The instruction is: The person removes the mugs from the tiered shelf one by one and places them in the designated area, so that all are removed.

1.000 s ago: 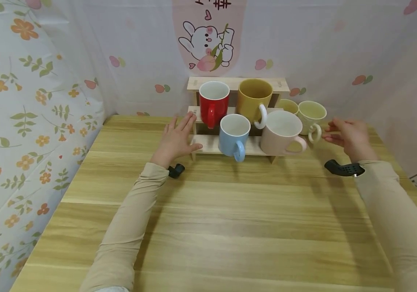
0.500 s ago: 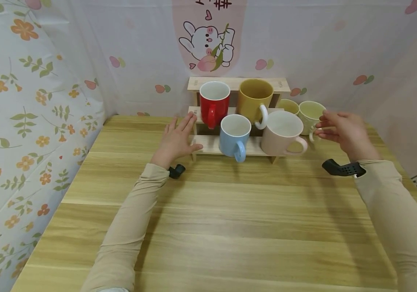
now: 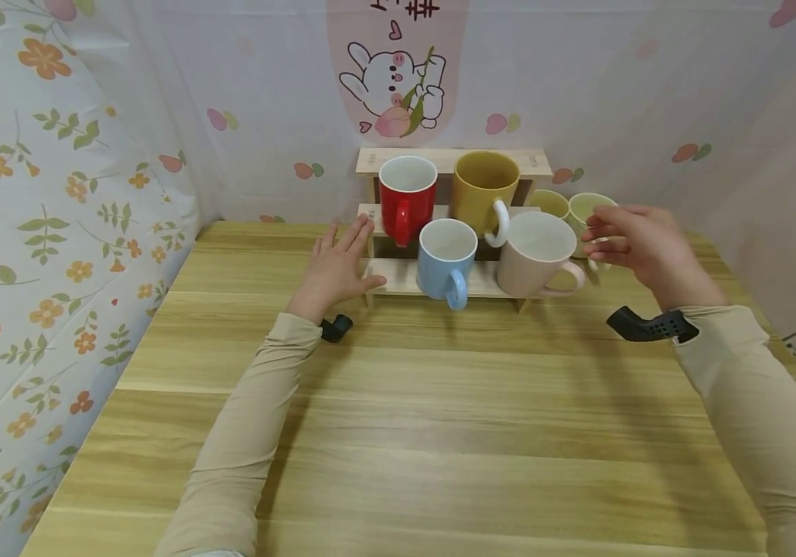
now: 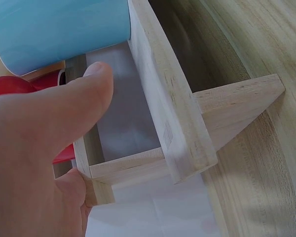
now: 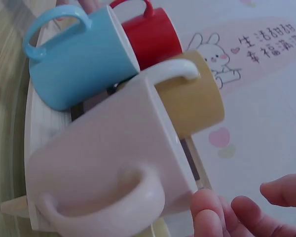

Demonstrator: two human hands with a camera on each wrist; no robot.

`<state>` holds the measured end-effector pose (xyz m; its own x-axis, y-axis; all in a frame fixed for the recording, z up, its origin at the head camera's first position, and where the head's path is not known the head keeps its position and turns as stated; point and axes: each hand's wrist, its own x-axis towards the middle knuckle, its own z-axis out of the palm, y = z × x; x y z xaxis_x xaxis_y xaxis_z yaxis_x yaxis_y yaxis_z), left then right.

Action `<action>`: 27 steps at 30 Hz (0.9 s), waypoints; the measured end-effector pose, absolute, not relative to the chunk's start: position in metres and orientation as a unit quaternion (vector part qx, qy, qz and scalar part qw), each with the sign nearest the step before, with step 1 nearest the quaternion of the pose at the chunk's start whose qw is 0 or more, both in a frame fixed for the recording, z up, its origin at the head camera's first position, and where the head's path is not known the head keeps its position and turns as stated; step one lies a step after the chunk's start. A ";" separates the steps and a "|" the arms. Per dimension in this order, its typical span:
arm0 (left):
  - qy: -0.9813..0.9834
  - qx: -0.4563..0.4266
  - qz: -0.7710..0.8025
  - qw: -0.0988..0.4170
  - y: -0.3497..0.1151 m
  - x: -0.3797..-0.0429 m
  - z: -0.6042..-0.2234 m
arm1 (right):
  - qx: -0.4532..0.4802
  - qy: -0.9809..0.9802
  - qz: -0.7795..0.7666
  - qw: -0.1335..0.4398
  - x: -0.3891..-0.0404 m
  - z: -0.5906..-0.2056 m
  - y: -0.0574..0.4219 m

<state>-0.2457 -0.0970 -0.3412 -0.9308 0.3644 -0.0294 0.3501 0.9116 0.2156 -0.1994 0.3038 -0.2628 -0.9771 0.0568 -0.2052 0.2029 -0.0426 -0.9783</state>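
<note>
My left hand (image 3: 335, 267) rests at the left end of a stepped wooden rack (image 3: 396, 275), fingers spread and thumb pointing at the lower step. On that step stand a light blue mug (image 3: 439, 269) and a pale pink mug (image 3: 521, 263). Behind them, a red mug (image 3: 392, 203) and a mustard mug (image 3: 473, 193) with a white handle occupy the middle step. My right hand (image 3: 651, 251), fingers loosely bent with nothing between them, hovers right of the pink mug (image 5: 98, 153). It partly covers a pale green cup (image 3: 576, 223) and its handle.
A small yellow cup (image 3: 552, 203) stands beside the green one, behind the pink mug. The rack's top step (image 3: 439, 158) lies close to the patterned cloth (image 3: 258, 116) at the back. Wooden tabletop (image 3: 453, 433) extends in front.
My right hand has moved left, from beside the green cup's handle to overlapping the cup in the head view. My left hand and the mugs have stayed put.
</note>
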 end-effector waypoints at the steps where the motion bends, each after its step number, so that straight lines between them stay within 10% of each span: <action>1: 0.977 0.183 0.103 0.035 -0.097 -0.246 -0.341 | 0.093 0.691 -0.715 0.047 -0.199 -0.262 0.302; 27: 0.977 0.182 0.105 0.036 -0.097 -0.248 -0.343 | 0.056 0.718 -0.690 0.078 -0.211 -0.253 0.244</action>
